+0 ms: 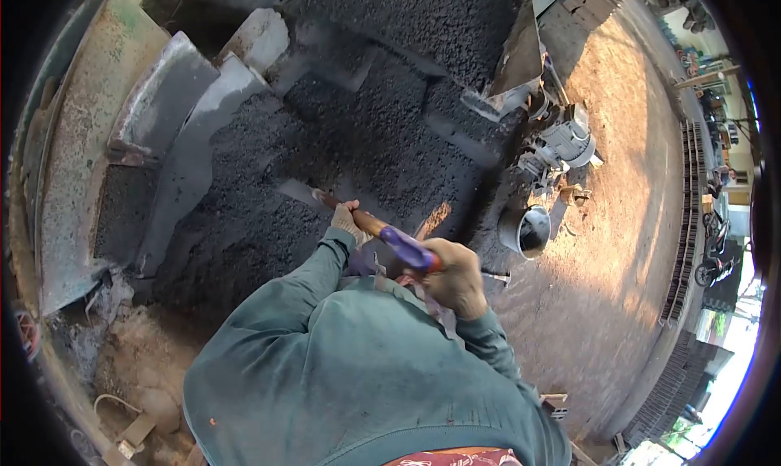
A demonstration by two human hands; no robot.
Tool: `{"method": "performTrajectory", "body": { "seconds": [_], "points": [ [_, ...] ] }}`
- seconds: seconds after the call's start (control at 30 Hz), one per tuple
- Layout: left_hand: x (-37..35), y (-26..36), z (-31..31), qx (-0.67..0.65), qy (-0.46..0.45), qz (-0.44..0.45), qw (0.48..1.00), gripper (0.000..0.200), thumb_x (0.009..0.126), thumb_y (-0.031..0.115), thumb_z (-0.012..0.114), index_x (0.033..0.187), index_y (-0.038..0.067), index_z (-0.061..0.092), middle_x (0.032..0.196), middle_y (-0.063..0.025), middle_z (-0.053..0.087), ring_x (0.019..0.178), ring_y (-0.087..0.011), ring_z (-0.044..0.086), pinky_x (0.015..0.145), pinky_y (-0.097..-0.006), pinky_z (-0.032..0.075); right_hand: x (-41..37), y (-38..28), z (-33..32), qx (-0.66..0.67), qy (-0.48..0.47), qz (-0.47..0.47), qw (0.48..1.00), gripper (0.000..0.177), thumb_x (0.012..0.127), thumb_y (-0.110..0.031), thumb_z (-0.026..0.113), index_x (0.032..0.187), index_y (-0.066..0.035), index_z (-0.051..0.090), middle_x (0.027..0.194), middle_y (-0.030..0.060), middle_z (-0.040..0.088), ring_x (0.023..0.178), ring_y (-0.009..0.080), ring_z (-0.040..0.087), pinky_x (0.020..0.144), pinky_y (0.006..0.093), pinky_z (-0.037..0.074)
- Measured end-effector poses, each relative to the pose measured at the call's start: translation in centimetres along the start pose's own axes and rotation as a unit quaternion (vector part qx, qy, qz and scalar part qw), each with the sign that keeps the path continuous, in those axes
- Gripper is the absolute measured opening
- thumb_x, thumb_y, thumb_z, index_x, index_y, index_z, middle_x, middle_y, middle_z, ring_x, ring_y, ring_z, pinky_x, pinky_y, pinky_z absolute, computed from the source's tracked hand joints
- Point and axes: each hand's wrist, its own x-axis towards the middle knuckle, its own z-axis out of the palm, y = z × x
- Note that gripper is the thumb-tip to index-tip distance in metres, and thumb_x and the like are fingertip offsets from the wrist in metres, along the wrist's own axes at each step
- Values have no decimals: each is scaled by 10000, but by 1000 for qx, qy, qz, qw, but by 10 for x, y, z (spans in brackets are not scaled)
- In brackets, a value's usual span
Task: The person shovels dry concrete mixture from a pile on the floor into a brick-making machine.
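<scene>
Both my hands are closed around a long-handled shovel (372, 223), its wooden shaft running from lower right to upper left. My right hand (454, 277) grips the top end, beside a purple and red covering. Further down the shaft, my left hand (348, 220) is wrapped round the wood. The shovel's metal end reaches the dark, crumbly material (244, 173), and much of the blade is hidden or blends in there.
A rusty metal chute (89, 140) and pale slabs (167, 96) stand at the left. To the right are a grey motor (565, 144), a metal bucket (525, 231) and a hammer-like tool (498, 278). Long rows of stacked bricks (690, 214) line the far right.
</scene>
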Motion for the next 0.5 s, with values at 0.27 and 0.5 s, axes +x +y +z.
{"method": "performTrajectory", "body": {
  "seconds": [0.27, 0.5],
  "points": [
    [38, -98, -5, -28, 27, 62, 997, 284, 923, 298, 671, 751, 136, 514, 722, -10, 528, 607, -227, 552, 663, -483, 522, -167, 167, 16, 348, 195, 414, 818, 256, 843, -86, 767, 1032, 2, 617, 780, 60, 676, 596, 127, 621, 530, 253, 481],
    [147, -270, -96, 162, 124, -159, 966, 247, 917, 275, 691, 883, 180, 466, 695, -7, 475, 530, -173, 530, 547, -442, 505, -348, 230, 78, 302, 438, 651, 541, 159, 788, 61, 682, 915, -28, 650, 715, 52, 613, 550, 168, 577, 470, 313, 462]
  ]
}}
